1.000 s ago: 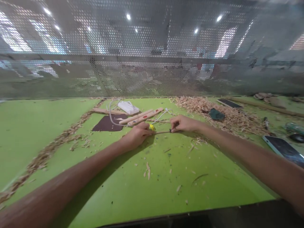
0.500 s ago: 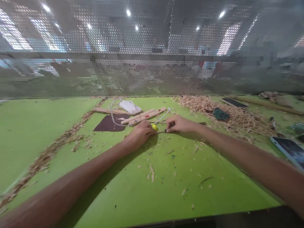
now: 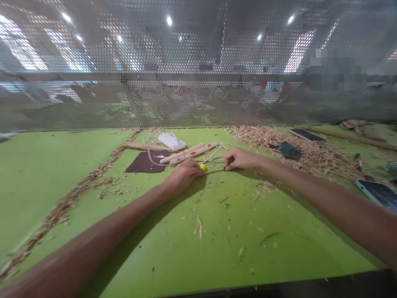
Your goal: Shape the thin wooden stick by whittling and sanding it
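Note:
A thin wooden stick [image 3: 214, 171] lies low over the green table between my hands. My left hand [image 3: 187, 171] is closed on its left part, fingers pressed together. Right beside those fingertips is a small bright yellow object [image 3: 203, 167], whose kind I cannot make out. My right hand [image 3: 238, 159] pinches a small dark piece [image 3: 225, 168] around the stick's right part. Just behind my left hand lie two pale wooden sticks with coloured marks [image 3: 194, 153], and a white cable [image 3: 151, 155] loops beside them.
A dark brown sheet [image 3: 145, 161] and a white adapter-like block [image 3: 172, 141] lie behind left. Wood shavings [image 3: 260, 138] are heaped at the back right, with a dark green cloth [image 3: 289, 150] on them. A phone [image 3: 378, 192] rests far right. A perforated metal screen [image 3: 192, 99] borders the back.
My right hand has slid a little to the right with the dark piece, so more of the stick shows between the hands. My left hand has hardly moved.

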A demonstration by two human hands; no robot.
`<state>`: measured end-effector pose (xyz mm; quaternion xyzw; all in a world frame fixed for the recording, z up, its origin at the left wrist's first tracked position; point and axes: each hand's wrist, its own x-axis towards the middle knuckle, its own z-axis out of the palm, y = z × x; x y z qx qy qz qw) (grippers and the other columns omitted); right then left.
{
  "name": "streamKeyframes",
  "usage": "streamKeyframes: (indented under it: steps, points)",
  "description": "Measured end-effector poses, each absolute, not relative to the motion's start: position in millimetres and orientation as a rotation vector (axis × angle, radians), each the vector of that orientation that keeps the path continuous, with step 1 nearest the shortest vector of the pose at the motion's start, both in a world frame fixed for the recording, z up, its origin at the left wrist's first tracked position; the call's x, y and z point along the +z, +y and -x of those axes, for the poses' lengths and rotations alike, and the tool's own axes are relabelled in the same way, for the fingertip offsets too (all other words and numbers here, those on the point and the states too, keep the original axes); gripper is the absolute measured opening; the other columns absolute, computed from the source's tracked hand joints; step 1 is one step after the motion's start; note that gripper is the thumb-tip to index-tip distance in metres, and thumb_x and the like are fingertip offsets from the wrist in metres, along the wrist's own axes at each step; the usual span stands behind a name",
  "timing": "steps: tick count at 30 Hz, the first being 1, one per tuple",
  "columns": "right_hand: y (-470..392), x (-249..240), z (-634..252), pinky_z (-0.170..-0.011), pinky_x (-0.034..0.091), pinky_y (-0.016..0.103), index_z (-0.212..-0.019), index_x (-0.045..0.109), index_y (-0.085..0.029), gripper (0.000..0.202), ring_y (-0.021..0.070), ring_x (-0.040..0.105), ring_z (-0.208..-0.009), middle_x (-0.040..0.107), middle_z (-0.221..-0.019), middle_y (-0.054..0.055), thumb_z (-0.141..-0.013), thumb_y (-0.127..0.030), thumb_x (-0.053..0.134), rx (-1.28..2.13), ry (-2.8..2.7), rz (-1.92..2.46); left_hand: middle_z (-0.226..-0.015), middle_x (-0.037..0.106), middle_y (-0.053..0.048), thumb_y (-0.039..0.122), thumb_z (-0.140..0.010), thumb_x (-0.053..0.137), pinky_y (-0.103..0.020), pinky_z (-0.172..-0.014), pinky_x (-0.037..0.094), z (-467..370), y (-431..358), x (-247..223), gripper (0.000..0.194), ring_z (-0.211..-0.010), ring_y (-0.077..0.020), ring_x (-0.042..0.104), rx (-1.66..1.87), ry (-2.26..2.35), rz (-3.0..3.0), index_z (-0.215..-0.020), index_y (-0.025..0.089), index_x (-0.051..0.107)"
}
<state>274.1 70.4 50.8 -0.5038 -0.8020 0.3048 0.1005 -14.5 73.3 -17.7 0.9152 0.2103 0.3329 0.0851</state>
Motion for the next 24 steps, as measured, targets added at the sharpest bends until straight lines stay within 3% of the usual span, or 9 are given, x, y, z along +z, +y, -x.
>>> streamKeyframes:
  steps: [5,16,24]
  points:
    - [71,40,-226,-0.071,0.042,0.030,-0.068,0.069,-0.016,0.013,0.0165,0.059,-0.071,0.067,-0.071,0.002,-0.075,-0.019,0.079,0.916,-2.421,1.295,-0.096,0.078,-0.011,0.020,-0.103,0.059,-0.037,-0.083,0.059,14,73,-17,0.026,-0.092,-0.0241,0.069,1.009,0.621,-2.663,-0.099,0.018,0.084]
    - [58,42,-219,-0.069,0.041,0.030,-0.070,0.070,-0.016,0.011,0.0162,0.059,-0.068,0.067,-0.071,0.001,-0.079,-0.019,0.075,0.845,-2.374,1.439,-0.093,0.075,-0.011,0.016,-0.097,0.067,-0.038,-0.082,0.059,12,71,-22,0.018,-0.091,-0.0253,0.069,0.997,0.679,-2.603,-0.092,0.019,0.084]
    - [46,44,-255,-0.068,0.042,0.033,-0.076,0.074,-0.017,0.019,0.0179,0.060,-0.068,0.071,-0.075,0.005,-0.084,-0.034,0.077,0.869,-2.319,1.571,-0.089,0.076,-0.011,0.011,-0.096,0.068,-0.033,-0.076,0.057,11,66,-20,0.018,-0.084,-0.0215,0.069,1.015,0.631,-2.604,-0.092,0.015,0.085]
